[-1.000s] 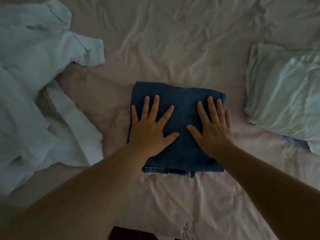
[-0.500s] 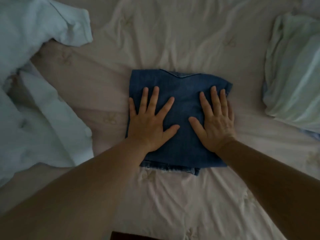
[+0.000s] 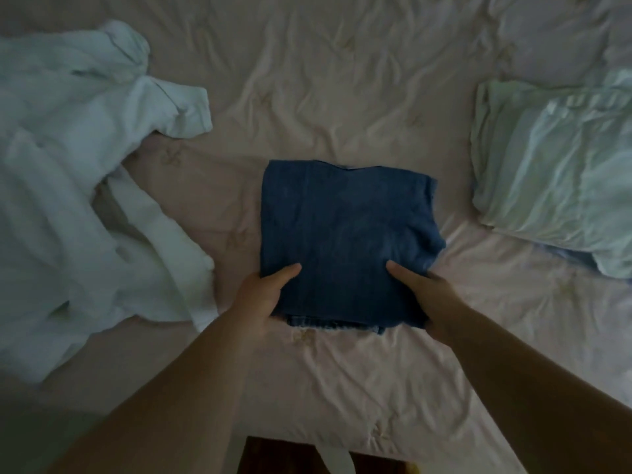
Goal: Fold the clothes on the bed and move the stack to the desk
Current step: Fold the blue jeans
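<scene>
A folded dark blue denim garment [image 3: 345, 230] lies in the middle of the pink bed [image 3: 342, 97]. My left hand [image 3: 261, 299] grips its near left corner, thumb on top and fingers hidden underneath. At the near right corner my right hand [image 3: 424, 292] holds it the same way, thumb on top. To the left sprawls an unfolded white garment [image 3: 85, 200], with a sleeve pointing toward the middle. A folded pale green garment [image 3: 554, 172] rests at the right, on top of something blue whose edge shows.
The bed's near edge [image 3: 342, 436] runs along the bottom, with dark floor [image 3: 273, 456] below it. A pillow shape [image 3: 554, 39] under the pink sheet sits at the far right.
Both hands were pressing flat on top of the denim. They have slid back to its near corners and now grip it with thumbs on top.
</scene>
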